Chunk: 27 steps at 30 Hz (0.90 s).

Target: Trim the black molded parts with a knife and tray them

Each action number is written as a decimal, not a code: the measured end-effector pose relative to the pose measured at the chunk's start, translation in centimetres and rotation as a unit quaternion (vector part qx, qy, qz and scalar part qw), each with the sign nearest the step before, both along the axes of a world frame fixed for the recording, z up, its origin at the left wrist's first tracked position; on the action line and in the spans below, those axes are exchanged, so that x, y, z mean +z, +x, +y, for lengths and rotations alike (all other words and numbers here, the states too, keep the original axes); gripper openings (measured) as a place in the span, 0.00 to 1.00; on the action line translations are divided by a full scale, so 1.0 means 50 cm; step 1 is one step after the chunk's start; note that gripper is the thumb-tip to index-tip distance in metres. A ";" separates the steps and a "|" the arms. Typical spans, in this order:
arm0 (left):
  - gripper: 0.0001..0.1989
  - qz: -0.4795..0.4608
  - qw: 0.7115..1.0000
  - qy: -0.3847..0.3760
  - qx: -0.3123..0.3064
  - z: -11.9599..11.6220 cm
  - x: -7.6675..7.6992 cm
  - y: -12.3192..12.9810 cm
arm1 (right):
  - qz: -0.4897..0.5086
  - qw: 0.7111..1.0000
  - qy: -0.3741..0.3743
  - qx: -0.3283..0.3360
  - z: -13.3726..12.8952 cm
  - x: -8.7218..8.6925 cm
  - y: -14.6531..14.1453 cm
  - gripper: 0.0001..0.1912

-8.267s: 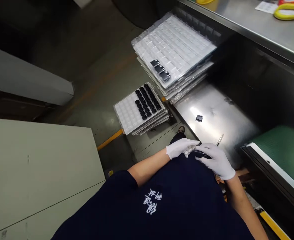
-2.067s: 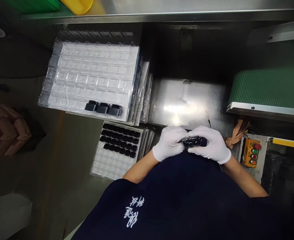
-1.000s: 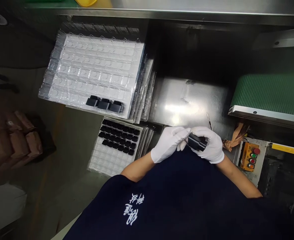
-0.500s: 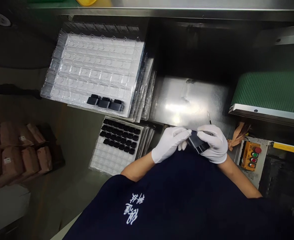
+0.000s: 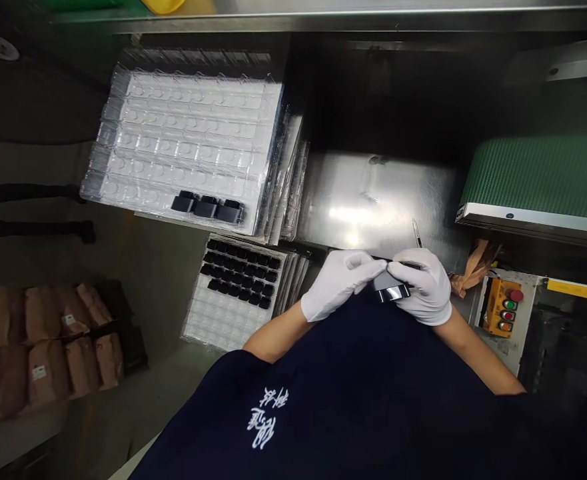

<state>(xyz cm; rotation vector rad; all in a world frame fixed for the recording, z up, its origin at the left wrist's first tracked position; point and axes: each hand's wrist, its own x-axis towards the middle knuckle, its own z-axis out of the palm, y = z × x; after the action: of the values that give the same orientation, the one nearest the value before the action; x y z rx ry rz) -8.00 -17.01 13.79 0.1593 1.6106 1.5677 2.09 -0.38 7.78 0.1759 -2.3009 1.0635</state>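
Gloved R hand (image 5: 422,287) half-closed on small blk part (image 5: 389,288), L hand (image 5: 339,285) pressed against it too; clear blister tray (image 5: 188,150) nearby holds 3 blk parts (image 5: 208,209).

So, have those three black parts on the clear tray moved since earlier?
No: the black parts still sit at the same edge of the clear tray, near its corner.

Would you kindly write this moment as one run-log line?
Left gloved hand: touching dark rectangular part | Right gloved hand: gripping same part | Nearby: tweezers, clear blister tray
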 end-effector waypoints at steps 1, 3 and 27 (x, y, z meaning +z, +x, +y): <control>0.29 -0.001 1.000 0.002 -0.001 -0.002 -0.002 -0.001 | -0.010 1.000 -0.024 0.000 -0.004 0.000 0.001 0.19; 0.29 0.005 1.000 0.006 0.000 -0.006 -0.007 -0.004 | -0.042 0.994 -0.105 -0.003 -0.011 0.002 0.003 0.21; 0.24 0.239 0.968 -0.015 -0.078 -0.004 -0.008 -0.011 | -0.236 0.915 -0.323 0.056 0.012 0.046 -0.005 0.21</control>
<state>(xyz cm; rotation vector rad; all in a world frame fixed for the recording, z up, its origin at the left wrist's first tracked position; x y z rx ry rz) -8.54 -17.23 13.38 0.6751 1.9310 1.4498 1.83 0.23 10.09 -0.2439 -2.1987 2.0436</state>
